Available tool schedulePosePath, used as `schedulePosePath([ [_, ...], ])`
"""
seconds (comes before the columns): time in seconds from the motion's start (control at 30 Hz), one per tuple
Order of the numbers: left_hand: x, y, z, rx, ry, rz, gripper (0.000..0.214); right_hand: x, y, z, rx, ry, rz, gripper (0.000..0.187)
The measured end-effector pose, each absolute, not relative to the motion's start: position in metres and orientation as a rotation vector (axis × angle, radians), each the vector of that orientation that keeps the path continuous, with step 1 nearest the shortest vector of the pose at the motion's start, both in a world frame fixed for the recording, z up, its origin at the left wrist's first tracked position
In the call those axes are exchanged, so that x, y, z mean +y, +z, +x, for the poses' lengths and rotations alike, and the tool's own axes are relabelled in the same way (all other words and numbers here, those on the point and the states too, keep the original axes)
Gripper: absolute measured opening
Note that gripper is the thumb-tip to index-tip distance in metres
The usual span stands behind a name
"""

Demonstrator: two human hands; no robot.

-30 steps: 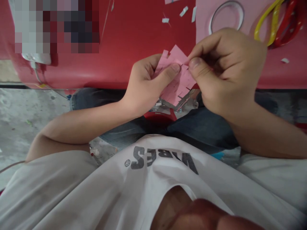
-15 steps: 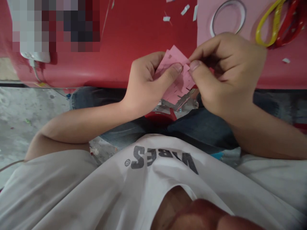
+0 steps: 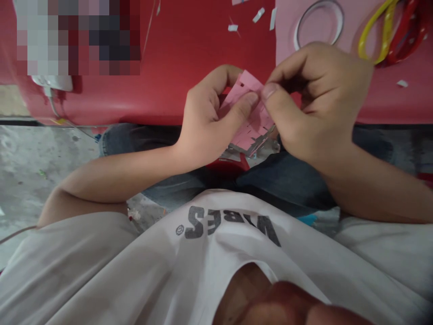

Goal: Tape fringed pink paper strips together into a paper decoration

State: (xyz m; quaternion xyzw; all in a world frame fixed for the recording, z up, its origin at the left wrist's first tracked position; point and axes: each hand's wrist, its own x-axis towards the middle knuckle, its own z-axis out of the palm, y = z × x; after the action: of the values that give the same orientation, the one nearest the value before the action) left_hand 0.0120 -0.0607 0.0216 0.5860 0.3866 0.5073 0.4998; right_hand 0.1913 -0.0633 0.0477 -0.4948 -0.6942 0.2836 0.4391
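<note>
A small pink paper cutout (image 3: 252,122) with notched edges is held in front of the red table's near edge, above my lap. My left hand (image 3: 209,122) pinches its left side, thumb on top and fingers curled behind. My right hand (image 3: 314,104) pinches the top right part between thumb and forefinger, right beside the left thumb. Much of the paper is hidden behind both hands.
A red table (image 3: 176,58) carries a pink sheet (image 3: 287,22), a clear tape ring (image 3: 318,20), yellow and red scissor handles (image 3: 389,31) and white paper scraps (image 3: 259,16). Paper scraps lie on my lap (image 3: 246,153). A grey floor (image 3: 34,162) is at left.
Both hands have folded the pink paper in tighter; less of its upper part shows, and the left fingers have curled further over its top edge.
</note>
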Motion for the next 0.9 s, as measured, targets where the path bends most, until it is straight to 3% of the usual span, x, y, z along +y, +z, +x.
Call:
schedulePosePath([
  [0.3,-0.062,0.025,0.012,0.898,1.220,1.300,0.013,-0.066,0.047,0.187,-1.685,0.740,-1.277,0.012],
  [0.57,-0.050,-0.006,0.011,0.643,1.234,1.199,0.022,-0.066,0.044,0.186,-1.675,0.732,-1.277,0.014],
  [0.7,-0.058,0.012,0.014,0.746,1.168,1.137,0.018,-0.066,0.045,0.186,-1.671,0.727,-1.290,0.020],
  [0.9,-0.068,0.040,0.015,0.869,1.189,1.272,0.016,-0.065,0.046,0.186,-1.673,0.719,-1.287,0.015],
])
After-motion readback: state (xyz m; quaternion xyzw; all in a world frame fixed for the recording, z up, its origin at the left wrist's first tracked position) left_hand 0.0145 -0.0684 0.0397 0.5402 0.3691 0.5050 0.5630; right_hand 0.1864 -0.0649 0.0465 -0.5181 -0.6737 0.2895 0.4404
